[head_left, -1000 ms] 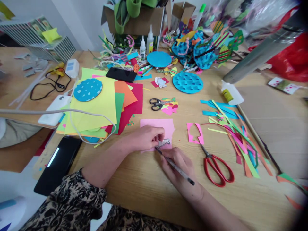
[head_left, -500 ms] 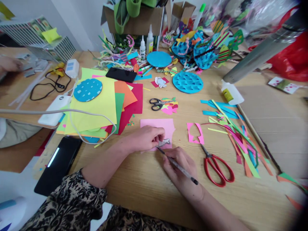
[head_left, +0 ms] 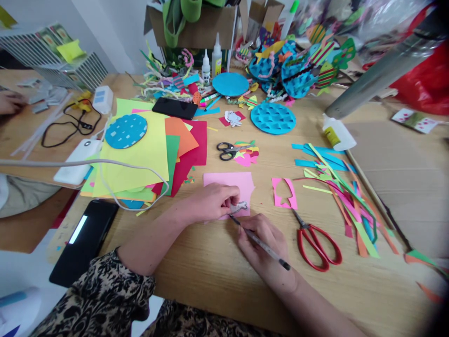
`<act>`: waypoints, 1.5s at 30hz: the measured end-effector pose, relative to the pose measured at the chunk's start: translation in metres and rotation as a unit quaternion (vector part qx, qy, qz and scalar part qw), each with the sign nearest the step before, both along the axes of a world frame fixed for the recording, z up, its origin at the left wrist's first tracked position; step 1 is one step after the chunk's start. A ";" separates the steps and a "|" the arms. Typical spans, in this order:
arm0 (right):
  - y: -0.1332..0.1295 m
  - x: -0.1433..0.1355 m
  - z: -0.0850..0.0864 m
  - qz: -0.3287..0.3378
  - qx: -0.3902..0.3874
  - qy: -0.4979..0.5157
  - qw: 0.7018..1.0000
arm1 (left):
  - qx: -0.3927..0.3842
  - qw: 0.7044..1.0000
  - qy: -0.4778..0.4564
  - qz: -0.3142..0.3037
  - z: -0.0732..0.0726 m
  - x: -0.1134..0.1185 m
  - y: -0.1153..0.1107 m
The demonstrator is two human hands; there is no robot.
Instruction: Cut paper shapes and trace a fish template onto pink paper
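A light pink paper sheet [head_left: 228, 182] lies on the wooden table in front of me. My left hand [head_left: 219, 201] presses a small grey-and-white fish-shaped cutout [head_left: 241, 206] onto it, fingers closed around the cutout's left part. In my right hand [head_left: 264, 238] is a pen [head_left: 266, 249], its tip touching near the cutout's lower left edge. Right of the sheet lies a bright pink piece [head_left: 276, 199] with a shape cut out of it. Red-handled scissors [head_left: 317, 245] rest beside my right hand.
Colored paper sheets [head_left: 136, 164] are stacked at left beside a black phone [head_left: 84, 241], with a cable across them. Small black scissors [head_left: 227, 150] lie beyond the pink sheet. Paper strips [head_left: 345, 201] and cardboard [head_left: 396, 173] are at right. Another person's hand [head_left: 11, 101] shows far left.
The view has shifted very slightly. Both hands, the pen and the cutout hold nearly the same positions; the other person's hand at far left has moved a little.
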State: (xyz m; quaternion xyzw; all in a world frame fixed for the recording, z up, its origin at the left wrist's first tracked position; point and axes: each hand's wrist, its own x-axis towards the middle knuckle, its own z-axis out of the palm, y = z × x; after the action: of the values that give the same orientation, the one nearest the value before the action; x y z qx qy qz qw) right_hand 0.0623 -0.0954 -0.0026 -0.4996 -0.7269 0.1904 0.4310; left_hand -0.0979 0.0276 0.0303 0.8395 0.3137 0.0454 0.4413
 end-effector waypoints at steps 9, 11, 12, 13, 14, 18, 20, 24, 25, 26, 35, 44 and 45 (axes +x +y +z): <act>-0.001 0.000 0.001 -0.017 -0.009 -0.002 1.000 | 0.003 1.000 -0.014 -0.001 -0.003 0.000 0.000; -0.001 0.000 0.003 -0.026 -0.014 -0.007 1.000 | 0.003 1.000 -0.013 0.000 -0.003 0.000 0.000; -0.001 0.000 0.003 -0.029 -0.019 -0.009 0.999 | 0.005 1.000 -0.013 0.001 -0.002 0.000 -0.001; -0.001 0.000 0.004 -0.033 -0.024 -0.008 0.999 | 0.005 1.000 -0.014 0.002 -0.002 0.000 -0.001; -0.002 0.000 0.004 -0.037 -0.031 -0.005 0.999 | 0.006 1.000 -0.016 0.003 -0.002 0.000 -0.001; -0.002 0.000 0.004 -0.057 -0.049 0.014 0.997 | 0.008 1.000 -0.011 0.003 -0.002 0.001 -0.001; -0.002 0.000 0.004 -0.065 -0.053 0.021 0.996 | 0.012 1.000 -0.005 0.004 -0.001 0.001 -0.002; -0.002 0.001 0.002 -0.072 -0.063 0.036 0.995 | 0.022 1.000 0.007 0.005 0.001 0.003 -0.002; -0.002 0.001 0.002 -0.074 -0.066 0.040 0.994 | 0.025 1.000 0.008 0.004 0.001 0.003 -0.002; -0.002 0.001 0.002 -0.075 -0.070 0.044 0.994 | 0.029 1.000 0.008 0.004 0.000 0.003 -0.003; -0.002 0.002 0.001 -0.093 -0.088 0.054 0.990 | 0.042 0.999 0.003 0.007 -0.003 0.002 -0.003; -0.002 0.003 0.000 -0.100 -0.082 0.064 0.990 | 0.039 0.999 0.008 0.006 -0.003 0.002 -0.003; -0.002 0.003 0.001 -0.101 -0.081 0.066 0.989 | 0.035 0.999 0.009 0.005 -0.003 0.001 -0.003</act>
State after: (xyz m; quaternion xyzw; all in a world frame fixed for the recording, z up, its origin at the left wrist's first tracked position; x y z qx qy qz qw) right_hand 0.0650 -0.0971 -0.0019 -0.5903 -0.6249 0.2366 0.4529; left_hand -0.0965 0.0250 0.0270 0.8533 0.3202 0.0513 0.4084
